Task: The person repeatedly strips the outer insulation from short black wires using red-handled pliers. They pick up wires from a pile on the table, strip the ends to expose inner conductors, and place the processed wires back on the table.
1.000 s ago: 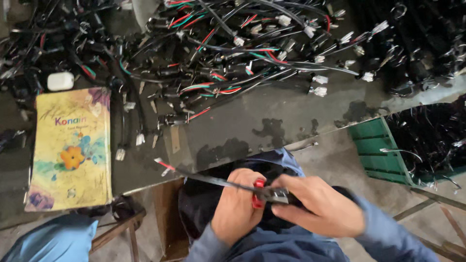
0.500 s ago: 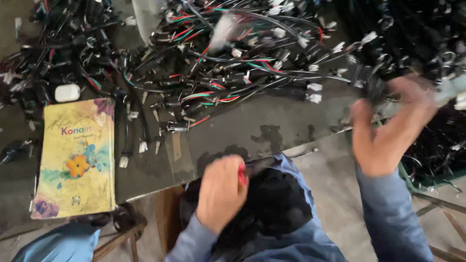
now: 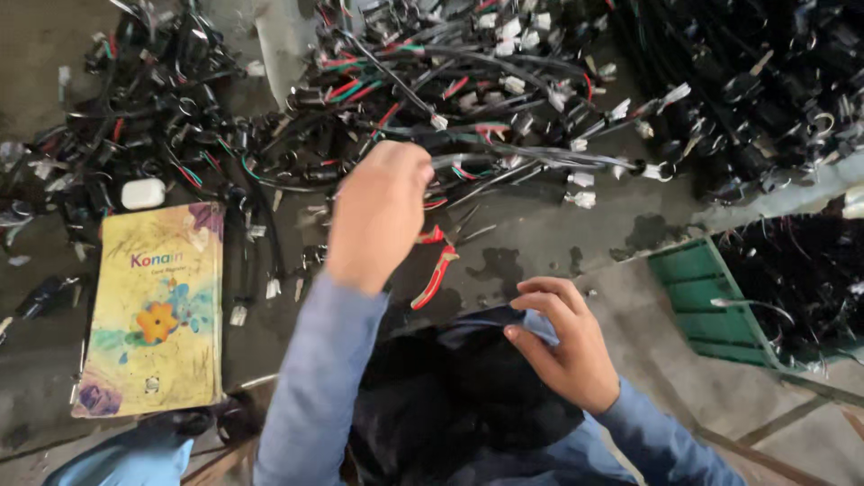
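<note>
My left hand [image 3: 378, 211] is raised over the grey table [image 3: 540, 243], its back to the camera and its fingers curled into the tangle of black, red and green wires [image 3: 468, 99]; the fingertips are hidden. Just below it, red-handled pliers [image 3: 436, 270] lie on the table. My right hand [image 3: 558, 346] rests low over my lap, with loosely bent fingers touching the edge of a blue cloth [image 3: 490, 317] over a dark bundle [image 3: 450, 396]. It holds nothing.
A yellow notebook with a flower cover [image 3: 153, 310] lies at the left, with a small white case [image 3: 142, 193] above it. A green crate [image 3: 720, 301] holding black wires stands at the right. More black cables [image 3: 765, 81] pile up at the far right.
My right hand came back from the crate on the right to my lap. My left hand rose from my lap to the wire pile. The red pliers now lie on the table.
</note>
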